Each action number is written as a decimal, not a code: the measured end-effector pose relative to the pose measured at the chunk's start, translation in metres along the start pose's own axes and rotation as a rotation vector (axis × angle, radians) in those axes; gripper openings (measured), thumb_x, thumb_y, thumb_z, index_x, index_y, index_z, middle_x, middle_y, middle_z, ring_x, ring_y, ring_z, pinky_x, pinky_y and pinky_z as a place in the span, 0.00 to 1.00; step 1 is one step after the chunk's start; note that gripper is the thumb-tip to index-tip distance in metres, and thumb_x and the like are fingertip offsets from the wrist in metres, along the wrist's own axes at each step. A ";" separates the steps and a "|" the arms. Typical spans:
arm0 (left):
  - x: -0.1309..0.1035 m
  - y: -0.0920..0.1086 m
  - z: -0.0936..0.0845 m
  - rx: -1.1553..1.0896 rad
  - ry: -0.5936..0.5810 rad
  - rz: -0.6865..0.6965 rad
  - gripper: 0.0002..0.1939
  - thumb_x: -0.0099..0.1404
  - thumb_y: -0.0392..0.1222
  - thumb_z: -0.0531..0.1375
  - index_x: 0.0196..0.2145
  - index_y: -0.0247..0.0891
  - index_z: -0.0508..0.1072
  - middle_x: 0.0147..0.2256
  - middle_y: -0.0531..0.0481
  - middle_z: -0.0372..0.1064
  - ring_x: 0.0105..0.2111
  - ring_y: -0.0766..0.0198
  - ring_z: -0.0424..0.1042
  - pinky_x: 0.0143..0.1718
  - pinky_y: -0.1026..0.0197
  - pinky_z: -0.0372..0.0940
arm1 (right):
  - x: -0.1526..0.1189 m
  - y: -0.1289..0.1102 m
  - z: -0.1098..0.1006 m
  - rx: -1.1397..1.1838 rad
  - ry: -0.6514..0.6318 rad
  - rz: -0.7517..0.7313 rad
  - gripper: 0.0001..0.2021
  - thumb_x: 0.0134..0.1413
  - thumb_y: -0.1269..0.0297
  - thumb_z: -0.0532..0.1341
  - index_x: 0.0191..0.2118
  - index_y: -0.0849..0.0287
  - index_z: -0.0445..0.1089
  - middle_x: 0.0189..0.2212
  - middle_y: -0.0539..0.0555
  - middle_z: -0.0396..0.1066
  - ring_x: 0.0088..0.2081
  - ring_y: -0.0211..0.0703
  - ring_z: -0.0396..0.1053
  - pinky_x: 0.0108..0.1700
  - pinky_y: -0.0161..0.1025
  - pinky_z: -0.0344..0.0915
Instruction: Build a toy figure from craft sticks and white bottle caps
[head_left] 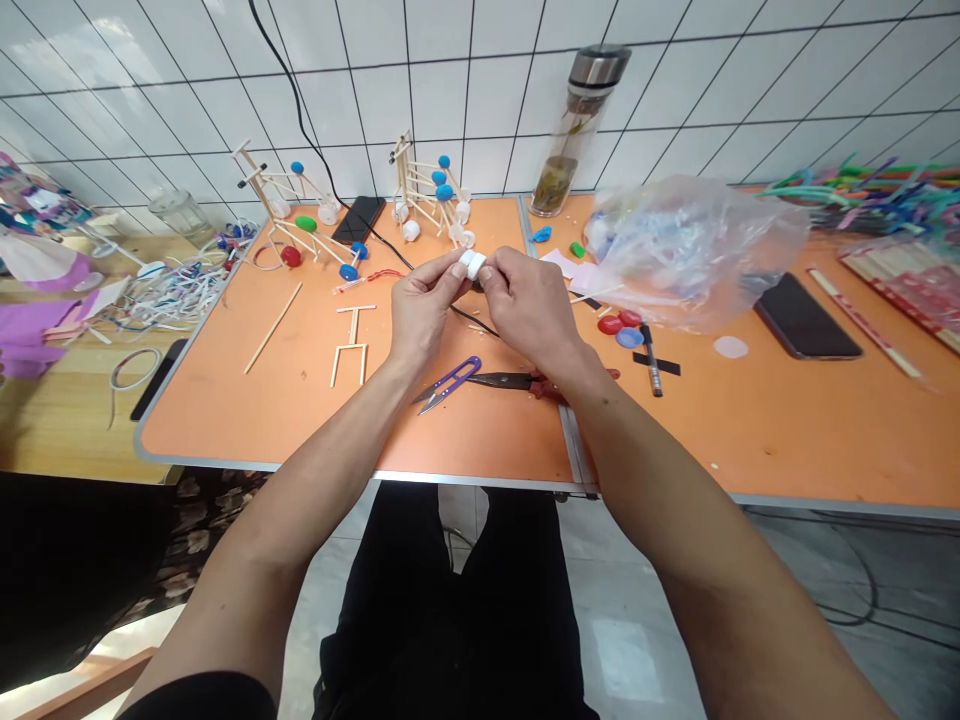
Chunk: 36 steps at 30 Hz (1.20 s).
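Observation:
My left hand (424,305) and my right hand (529,305) meet above the middle of the orange table, fingers closed on a small white cap-like piece (472,263) between them. Part of it is covered by my fingertips. Under my forearms lie purple thread snips (452,383) and red-handled pliers (502,380), partly hidden by my right arm. Left of my left hand is a flat frame of wooden sticks (350,347), with a loose stick (273,328) beside it. Two stick models with coloured caps, a left one (281,200) and a right one (427,190), stand behind.
A tea bottle (571,130) stands against the tiled wall. To the right are a plastic bag (690,250), a phone (808,316), a black marker (651,358) and red caps (610,324). A black cable (300,110) crosses the table. Tangled cords (172,290) lie left.

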<state>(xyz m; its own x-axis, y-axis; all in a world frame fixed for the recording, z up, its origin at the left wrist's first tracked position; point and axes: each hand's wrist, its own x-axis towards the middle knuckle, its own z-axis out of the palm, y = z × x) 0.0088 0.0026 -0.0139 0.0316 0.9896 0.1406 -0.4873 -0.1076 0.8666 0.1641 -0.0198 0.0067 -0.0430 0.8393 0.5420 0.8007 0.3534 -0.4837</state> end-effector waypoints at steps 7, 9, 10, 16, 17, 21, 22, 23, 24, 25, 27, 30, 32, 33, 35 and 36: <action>0.001 0.000 -0.001 -0.015 0.015 -0.042 0.11 0.63 0.44 0.81 0.43 0.45 0.90 0.52 0.48 0.88 0.68 0.49 0.79 0.71 0.47 0.74 | 0.006 -0.001 0.000 0.194 -0.052 0.097 0.17 0.74 0.59 0.59 0.29 0.51 0.66 0.25 0.49 0.67 0.30 0.46 0.66 0.36 0.44 0.60; 0.000 -0.001 0.000 -0.015 0.034 -0.040 0.11 0.63 0.44 0.81 0.43 0.45 0.90 0.52 0.48 0.88 0.69 0.49 0.78 0.72 0.46 0.74 | 0.005 -0.001 0.002 0.179 -0.038 0.097 0.16 0.73 0.60 0.60 0.29 0.51 0.66 0.24 0.49 0.67 0.30 0.46 0.66 0.36 0.44 0.61; 0.000 -0.002 0.000 -0.015 0.038 -0.039 0.12 0.63 0.45 0.81 0.43 0.45 0.90 0.52 0.48 0.88 0.69 0.49 0.78 0.72 0.46 0.74 | 0.005 0.000 0.003 0.160 -0.024 0.087 0.16 0.73 0.60 0.60 0.29 0.51 0.66 0.25 0.49 0.68 0.31 0.47 0.66 0.37 0.45 0.62; 0.003 -0.004 -0.005 -0.037 0.020 -0.069 0.11 0.62 0.44 0.81 0.42 0.44 0.90 0.50 0.49 0.89 0.67 0.50 0.80 0.71 0.47 0.75 | -0.004 -0.001 0.006 0.013 0.018 -0.022 0.13 0.77 0.57 0.56 0.37 0.51 0.70 0.33 0.56 0.77 0.39 0.54 0.73 0.44 0.47 0.66; 0.004 -0.004 -0.006 -0.040 0.014 -0.078 0.10 0.63 0.43 0.81 0.42 0.44 0.90 0.50 0.49 0.89 0.66 0.50 0.81 0.70 0.47 0.75 | -0.006 -0.002 0.006 -0.005 0.011 -0.036 0.12 0.77 0.58 0.56 0.38 0.51 0.70 0.35 0.58 0.78 0.41 0.56 0.74 0.45 0.48 0.67; 0.006 -0.002 -0.006 -0.029 -0.001 -0.087 0.10 0.64 0.43 0.80 0.43 0.45 0.91 0.49 0.50 0.89 0.63 0.52 0.83 0.69 0.49 0.76 | -0.006 -0.008 0.003 0.048 0.012 -0.007 0.12 0.76 0.58 0.57 0.36 0.51 0.67 0.35 0.57 0.77 0.41 0.55 0.74 0.46 0.48 0.68; 0.005 -0.002 -0.006 -0.028 0.002 -0.084 0.10 0.64 0.42 0.80 0.43 0.45 0.91 0.49 0.49 0.89 0.64 0.51 0.82 0.69 0.49 0.76 | -0.004 -0.008 0.002 0.115 0.013 0.032 0.13 0.75 0.57 0.59 0.34 0.51 0.66 0.32 0.56 0.75 0.38 0.53 0.72 0.43 0.47 0.68; 0.005 -0.001 -0.004 -0.029 0.007 -0.079 0.10 0.64 0.42 0.81 0.43 0.45 0.90 0.50 0.49 0.89 0.65 0.50 0.82 0.70 0.48 0.75 | -0.002 -0.009 0.000 0.214 -0.003 0.086 0.15 0.73 0.56 0.60 0.32 0.51 0.65 0.29 0.54 0.72 0.35 0.50 0.70 0.39 0.45 0.66; 0.004 0.000 -0.003 -0.033 0.011 -0.077 0.10 0.63 0.42 0.81 0.42 0.45 0.90 0.50 0.49 0.89 0.66 0.50 0.81 0.70 0.47 0.75 | 0.000 -0.009 -0.002 0.342 -0.047 0.154 0.16 0.71 0.56 0.62 0.30 0.50 0.63 0.26 0.51 0.69 0.30 0.47 0.66 0.35 0.43 0.64; 0.003 0.000 -0.002 -0.037 0.013 -0.075 0.11 0.62 0.42 0.81 0.42 0.45 0.90 0.51 0.48 0.89 0.67 0.49 0.80 0.71 0.46 0.74 | 0.002 -0.009 -0.004 0.491 -0.116 0.231 0.17 0.69 0.55 0.63 0.29 0.50 0.62 0.23 0.49 0.65 0.26 0.43 0.61 0.30 0.42 0.60; 0.002 0.001 0.000 -0.042 0.014 -0.068 0.12 0.61 0.43 0.82 0.41 0.44 0.90 0.50 0.48 0.89 0.67 0.49 0.79 0.71 0.46 0.73 | 0.004 -0.010 -0.006 0.761 -0.261 0.369 0.17 0.66 0.55 0.65 0.28 0.50 0.61 0.21 0.45 0.61 0.22 0.38 0.52 0.25 0.39 0.52; 0.004 0.001 -0.001 -0.046 0.004 -0.053 0.12 0.60 0.44 0.82 0.41 0.44 0.90 0.49 0.49 0.89 0.64 0.50 0.81 0.70 0.47 0.74 | 0.002 -0.012 -0.005 0.799 -0.244 0.365 0.17 0.67 0.54 0.66 0.28 0.51 0.63 0.21 0.45 0.63 0.21 0.37 0.52 0.26 0.39 0.51; 0.007 -0.001 -0.004 -0.044 0.003 -0.045 0.13 0.60 0.44 0.83 0.41 0.43 0.90 0.49 0.48 0.89 0.63 0.51 0.82 0.70 0.48 0.74 | -0.001 -0.012 -0.001 0.600 -0.102 0.238 0.18 0.71 0.54 0.64 0.28 0.52 0.65 0.23 0.48 0.67 0.25 0.40 0.60 0.30 0.40 0.56; 0.009 -0.003 -0.006 -0.041 -0.002 -0.041 0.14 0.60 0.45 0.83 0.42 0.43 0.89 0.49 0.48 0.89 0.63 0.50 0.82 0.70 0.48 0.74 | -0.002 -0.010 0.002 0.490 -0.044 0.173 0.19 0.73 0.55 0.63 0.28 0.52 0.66 0.24 0.49 0.69 0.27 0.42 0.64 0.33 0.41 0.58; 0.013 -0.005 -0.009 -0.033 -0.025 -0.020 0.15 0.59 0.46 0.83 0.42 0.43 0.89 0.50 0.46 0.88 0.64 0.48 0.82 0.70 0.47 0.74 | -0.004 -0.006 0.008 0.314 0.018 0.062 0.18 0.77 0.54 0.60 0.31 0.52 0.67 0.27 0.52 0.74 0.32 0.46 0.70 0.38 0.43 0.61; 0.015 -0.006 -0.011 -0.030 -0.042 -0.001 0.17 0.58 0.47 0.84 0.42 0.42 0.88 0.51 0.45 0.88 0.65 0.47 0.81 0.70 0.46 0.73 | -0.004 -0.003 0.011 0.253 0.025 0.017 0.18 0.78 0.53 0.59 0.33 0.52 0.68 0.29 0.53 0.76 0.34 0.48 0.72 0.40 0.44 0.62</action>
<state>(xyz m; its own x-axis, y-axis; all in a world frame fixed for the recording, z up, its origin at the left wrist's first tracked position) 0.0025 0.0194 -0.0221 0.0683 0.9847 0.1606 -0.5134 -0.1034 0.8519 0.1557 -0.0202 -0.0015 -0.0136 0.8365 0.5478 0.6258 0.4344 -0.6478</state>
